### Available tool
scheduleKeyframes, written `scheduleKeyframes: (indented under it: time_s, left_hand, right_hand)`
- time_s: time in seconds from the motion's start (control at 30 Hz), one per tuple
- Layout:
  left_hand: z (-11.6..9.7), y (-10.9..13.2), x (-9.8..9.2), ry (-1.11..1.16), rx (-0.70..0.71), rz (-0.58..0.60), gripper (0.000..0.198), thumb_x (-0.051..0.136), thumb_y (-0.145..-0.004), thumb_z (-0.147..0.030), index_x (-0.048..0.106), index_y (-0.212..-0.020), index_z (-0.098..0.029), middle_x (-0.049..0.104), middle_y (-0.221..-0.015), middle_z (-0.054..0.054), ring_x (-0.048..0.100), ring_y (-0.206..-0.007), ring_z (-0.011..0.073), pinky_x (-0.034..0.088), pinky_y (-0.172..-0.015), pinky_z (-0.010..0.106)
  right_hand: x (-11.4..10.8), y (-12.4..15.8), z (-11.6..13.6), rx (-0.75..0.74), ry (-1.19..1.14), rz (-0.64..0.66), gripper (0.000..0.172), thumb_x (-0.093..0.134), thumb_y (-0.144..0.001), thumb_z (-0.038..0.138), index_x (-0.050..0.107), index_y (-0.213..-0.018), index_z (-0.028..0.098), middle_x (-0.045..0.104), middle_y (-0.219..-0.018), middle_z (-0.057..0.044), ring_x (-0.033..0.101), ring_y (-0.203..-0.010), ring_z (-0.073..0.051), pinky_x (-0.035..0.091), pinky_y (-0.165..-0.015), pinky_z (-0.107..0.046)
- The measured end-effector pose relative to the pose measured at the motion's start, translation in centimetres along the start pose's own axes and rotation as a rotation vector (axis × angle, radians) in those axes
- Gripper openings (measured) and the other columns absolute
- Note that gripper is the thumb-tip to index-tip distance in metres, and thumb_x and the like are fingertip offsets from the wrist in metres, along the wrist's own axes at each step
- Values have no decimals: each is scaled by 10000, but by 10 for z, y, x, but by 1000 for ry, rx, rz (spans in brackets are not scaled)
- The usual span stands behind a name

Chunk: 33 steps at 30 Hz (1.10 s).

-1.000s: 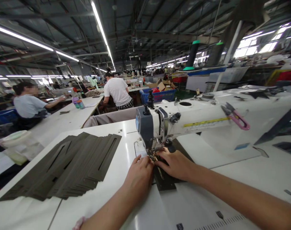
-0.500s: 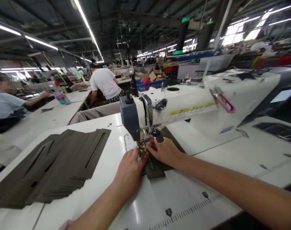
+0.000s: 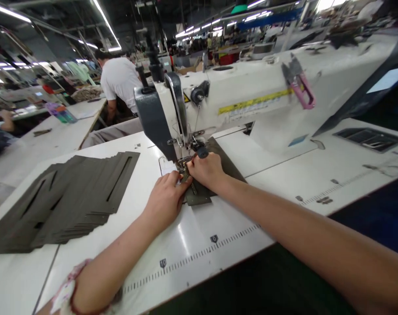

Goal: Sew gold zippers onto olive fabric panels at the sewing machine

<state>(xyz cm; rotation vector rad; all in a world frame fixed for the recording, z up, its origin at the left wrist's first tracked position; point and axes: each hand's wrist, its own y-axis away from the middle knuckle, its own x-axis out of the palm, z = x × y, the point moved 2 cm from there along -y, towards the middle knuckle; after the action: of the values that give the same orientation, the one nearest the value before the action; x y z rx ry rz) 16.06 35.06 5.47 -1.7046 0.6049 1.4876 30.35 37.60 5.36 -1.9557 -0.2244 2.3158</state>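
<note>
Under the needle end of a white sewing machine (image 3: 251, 81) lies a dark olive fabric panel (image 3: 200, 199), with a narrow zipper (image 3: 194, 188) running along its slot. My left hand (image 3: 164, 196) rests at the panel's left side, thumb and fingers closed on the work just in front of the presser foot. On the other side, my right hand (image 3: 206, 169) has its fingers bent in a pinch at the zipper, close to the foot. The fingertips of both hands nearly meet there. A wider dark piece (image 3: 230, 164) extends behind my right hand.
A fanned stack of slotted dark panels (image 3: 87, 192) lies left on the white table (image 3: 120, 262). Pink-handled snips (image 3: 302, 89) sit on the machine arm. A ruler scale (image 3: 232, 236) runs along the front edge. A person in a white shirt (image 3: 120, 78) bends over beyond.
The view has tilted down and shifted, so the machine and hands sit higher and further left in the picture. Both hands stay on the panel at the presser foot.
</note>
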Motion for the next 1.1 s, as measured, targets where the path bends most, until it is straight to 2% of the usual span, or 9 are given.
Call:
scheduleKeyframes:
  time_s: [0.13, 0.23, 0.27, 0.3, 0.37, 0.47, 0.63, 0.97, 1.1]
  left_hand:
    - [-3, 3, -2, -6, 4, -36, 323, 447, -823, -96, 557, -1122, -150, 528, -1022, 124, 524, -949, 258, 472, -804, 452]
    - [-6, 9, -3, 10, 8, -100, 306, 448, -819, -83, 559, -1102, -122, 557, -1060, 133, 545, -958, 246, 490, -825, 435]
    - [-7, 11, -3, 11, 12, -117, 300, 447, -817, -76, 562, -1091, -116, 565, -1080, 132, 546, -980, 241, 489, -846, 426]
    - [-8, 14, -2, 8, 15, -129, 292, 449, -816, -71, 567, -1079, -113, 572, -1095, 129, 544, -1005, 238, 484, -868, 419]
    - [-12, 18, 0, 3, 28, -151, 273, 452, -820, -71, 575, -1061, -106, 589, -1105, 126, 543, -1038, 238, 477, -896, 415]
    - [-17, 22, 0, 3, 51, -188, 248, 437, -847, -87, 579, -1051, -92, 602, -1107, 139, 555, -1044, 244, 491, -887, 417]
    - [-18, 18, -4, -26, 86, -199, 245, 395, -869, -94, 592, -1015, -94, 622, -1065, 144, 580, -1008, 246, 514, -857, 420]
    - [-4, 3, -3, -19, 108, -214, 248, 376, -869, -103, 583, -1006, -103, 628, -992, 134, 596, -939, 232, 532, -816, 392]
    - [2, 3, -1, 0, 68, -203, 269, 387, -847, -81, 576, -1037, -100, 618, -1019, 141, 587, -951, 239, 522, -822, 402]
  right_hand:
    - [-13, 16, -1, -89, -42, -65, 347, 337, -907, 259, 626, -974, 80, 643, -943, -164, 603, -893, -255, 458, -748, -340]
    - [-17, 46, -3, -362, -113, -86, 294, 441, -872, 319, 624, -1025, 146, 618, -1071, -97, 548, -1003, -214, 426, -870, -326]
    - [-17, 58, -2, -506, -169, -104, 350, 469, -852, 335, 596, -1087, 108, 592, -1126, -122, 523, -1044, -227, 402, -918, -352]
    - [-16, 68, -3, -586, -214, -132, 417, 499, -825, 344, 572, -1120, 58, 574, -1154, -154, 505, -1071, -246, 387, -946, -377]
    - [-14, 82, -5, -670, -254, -157, 449, 488, -824, 306, 547, -1141, -7, 560, -1170, -193, 492, -1095, -269, 384, -965, -407]
    - [-10, 88, -5, -675, -256, -186, 384, 424, -840, 207, 567, -1119, -13, 574, -1158, -192, 513, -1087, -264, 413, -954, -401]
    - [-9, 82, -5, -679, -252, -227, 372, 378, -816, 113, 591, -1100, 4, 587, -1147, -182, 540, -1067, -242, 444, -936, -375]
    - [-1, 62, -8, -721, -250, -274, 367, 355, -817, 72, 598, -1079, -12, 606, -1111, -184, 552, -1053, -219, 430, -956, -337]
    - [-2, 59, -9, -726, -291, -240, 385, 345, -828, 84, 560, -1127, -26, 572, -1169, -182, 516, -1102, -226, 415, -970, -346]
